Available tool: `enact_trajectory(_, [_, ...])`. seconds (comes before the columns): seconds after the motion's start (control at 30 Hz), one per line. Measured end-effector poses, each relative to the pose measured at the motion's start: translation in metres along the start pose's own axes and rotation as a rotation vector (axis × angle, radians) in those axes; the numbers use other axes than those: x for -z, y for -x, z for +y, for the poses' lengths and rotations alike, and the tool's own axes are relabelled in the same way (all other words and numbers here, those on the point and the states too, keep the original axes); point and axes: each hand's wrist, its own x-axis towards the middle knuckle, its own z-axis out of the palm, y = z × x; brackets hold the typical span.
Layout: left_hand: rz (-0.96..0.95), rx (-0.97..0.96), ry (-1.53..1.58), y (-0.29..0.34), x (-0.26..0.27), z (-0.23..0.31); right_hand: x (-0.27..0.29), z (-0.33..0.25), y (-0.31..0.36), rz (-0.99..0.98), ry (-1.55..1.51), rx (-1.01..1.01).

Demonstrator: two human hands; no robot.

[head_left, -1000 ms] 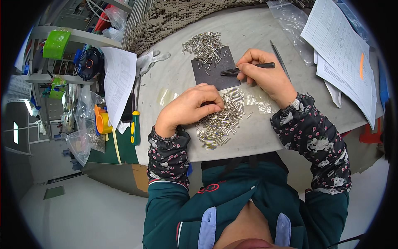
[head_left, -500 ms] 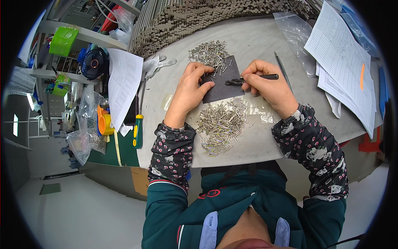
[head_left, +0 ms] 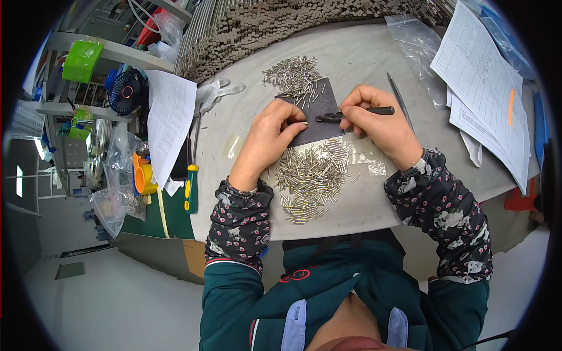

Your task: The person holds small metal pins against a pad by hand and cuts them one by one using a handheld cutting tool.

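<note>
My left hand (head_left: 270, 133) is closed, thumb and forefinger pinching a small metal pin (head_left: 304, 123) over the dark flat plate (head_left: 323, 100). My right hand (head_left: 380, 120) grips a black rod-shaped tool that looks like a drill bit (head_left: 331, 117); its spirally fluted end points left above the plate, close to the left fingertips. Several loose pins lie on the plate's far part, next to a far pile of metal pins (head_left: 291, 73). A larger near pile of pins (head_left: 310, 178) spreads between my forearms, just below the plate.
Stacked metal rods (head_left: 281, 26) line the table's back. A pointed metal tool (head_left: 400, 96) lies right of my right hand, near papers (head_left: 477, 76) and a plastic bag (head_left: 413, 47). At left are a white glove (head_left: 218, 92), a green-yellow screwdriver (head_left: 191, 190) and a small fan (head_left: 127, 92).
My left hand has drawn slightly nearer and its fingers have come together on a pin. The right hand and its black tool have hardly moved.
</note>
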Motion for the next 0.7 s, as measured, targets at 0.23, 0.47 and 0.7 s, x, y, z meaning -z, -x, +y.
enact_trajectory(0.23, [-0.005,0.041,0.008,0.002,0.007,-0.002,-0.005,0.001,-0.001,-0.039,0.046,0.096])
enact_trajectory(0.47, [0.107,0.043,0.059,-0.001,-0.001,0.001,-0.008,0.003,-0.002,-0.053,0.04,0.113])
enact_trajectory(0.7, [0.056,-0.019,-0.008,-0.001,-0.002,-0.002,-0.005,0.002,-0.002,-0.043,0.059,0.115])
